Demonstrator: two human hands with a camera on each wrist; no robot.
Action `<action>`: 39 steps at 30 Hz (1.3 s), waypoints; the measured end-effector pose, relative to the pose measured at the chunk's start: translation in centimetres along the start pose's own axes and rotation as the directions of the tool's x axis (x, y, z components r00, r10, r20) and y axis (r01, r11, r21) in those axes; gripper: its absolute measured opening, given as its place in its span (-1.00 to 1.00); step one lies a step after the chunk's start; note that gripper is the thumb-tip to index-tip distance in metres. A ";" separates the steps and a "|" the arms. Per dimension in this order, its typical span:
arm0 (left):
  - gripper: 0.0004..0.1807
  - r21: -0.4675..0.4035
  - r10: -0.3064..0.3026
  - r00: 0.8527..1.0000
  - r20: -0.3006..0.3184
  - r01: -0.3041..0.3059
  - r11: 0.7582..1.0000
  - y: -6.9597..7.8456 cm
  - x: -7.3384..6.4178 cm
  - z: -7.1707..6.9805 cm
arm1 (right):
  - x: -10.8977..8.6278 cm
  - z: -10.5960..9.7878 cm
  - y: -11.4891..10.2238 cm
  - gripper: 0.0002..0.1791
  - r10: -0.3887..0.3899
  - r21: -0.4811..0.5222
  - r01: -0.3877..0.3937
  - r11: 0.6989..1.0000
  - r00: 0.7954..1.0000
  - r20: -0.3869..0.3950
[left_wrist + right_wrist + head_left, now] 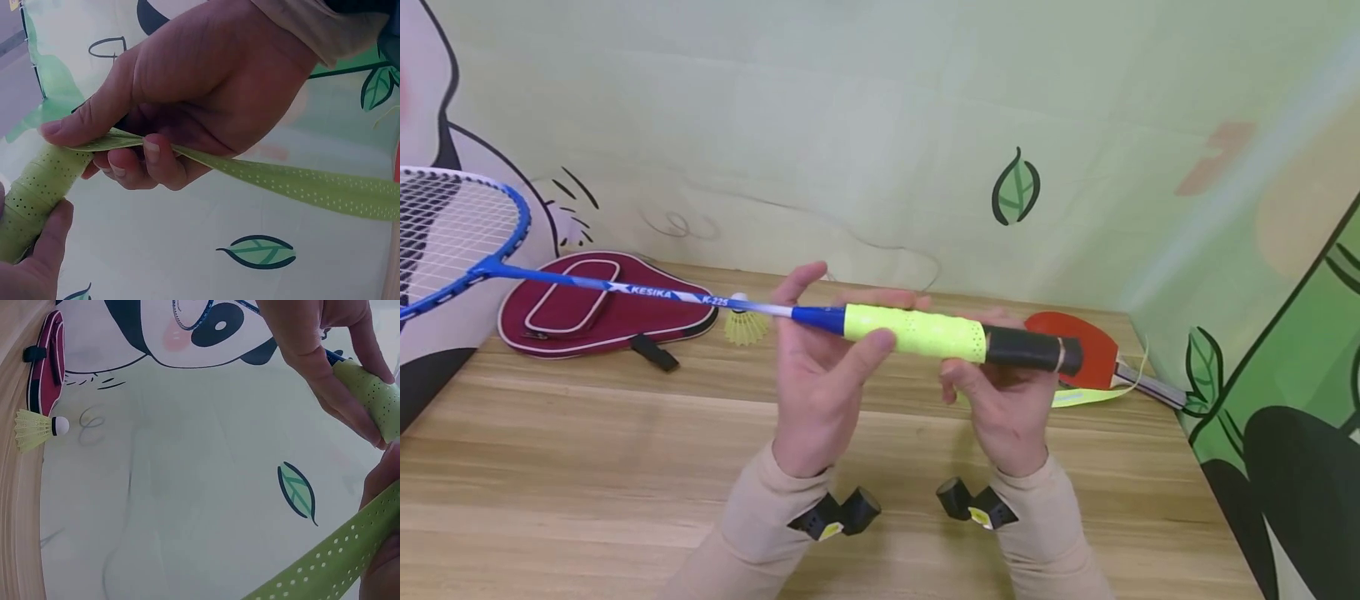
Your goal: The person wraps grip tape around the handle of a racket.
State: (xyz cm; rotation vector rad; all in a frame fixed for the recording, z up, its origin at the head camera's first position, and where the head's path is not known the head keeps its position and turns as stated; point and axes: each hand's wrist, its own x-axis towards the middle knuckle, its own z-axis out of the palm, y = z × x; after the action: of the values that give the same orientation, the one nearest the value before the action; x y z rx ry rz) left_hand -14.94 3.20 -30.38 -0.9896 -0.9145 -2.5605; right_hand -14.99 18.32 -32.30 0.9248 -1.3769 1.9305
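A blue and white badminton racket [655, 293] is held level above the table, its strung head to the left. Yellow-green perforated grip tape [917, 333] covers the upper handle, while the black butt end [1026, 348] shows bare. Around the handle's shaft end, my left hand [816, 383] grips with the thumb on the tape. My right hand [1011, 417] is at the lower edge of the wrapping. In the left wrist view, its thumb pinches the tape at the handle, and curled fingers hold the loose strip [300, 184], which trails away from the handle.
A maroon racket case [662, 308] with a black strap lies at the back left of the wooden table [587, 467]. Beside it is a yellow shuttlecock [747, 325]. A red table tennis paddle [1097, 354] lies behind the right hand, against a printed backdrop [865, 125].
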 end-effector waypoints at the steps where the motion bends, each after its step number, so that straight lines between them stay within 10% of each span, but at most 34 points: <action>1: -0.33 0.019 0.002 1.000 0.000 -0.002 1.000 0.0 0.0 0.0 | 0.0 -0.1 0.0 -0.61 0.000 -0.004 0.000 1.000 1.000 0.008; 19: -0.38 0.081 -0.036 0.982 -0.187 0.052 0.995 -0.1 -0.2 -0.3 | 0.0 -0.2 -0.3 -0.60 -0.013 0.014 0.013 1.000 0.999 0.041; 28: -0.38 -0.039 -0.022 1.000 -0.022 0.022 0.999 -0.2 0.0 -0.1 | 0.1 0.0 -0.1 -0.69 -0.002 0.047 0.003 0.999 1.000 -0.029; 39: -0.42 0.088 0.014 1.000 -0.017 -0.012 0.996 -0.1 0.0 -0.3 | 0.2 -0.6 -0.1 -0.64 -0.034 0.021 0.034 0.999 0.999 0.024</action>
State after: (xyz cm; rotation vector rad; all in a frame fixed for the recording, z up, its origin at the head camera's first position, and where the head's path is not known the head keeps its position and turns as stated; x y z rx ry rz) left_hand -15.13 3.14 -30.61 -0.9440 -1.0035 -2.4910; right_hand -15.17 18.91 -32.22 0.9782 -1.3491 1.9173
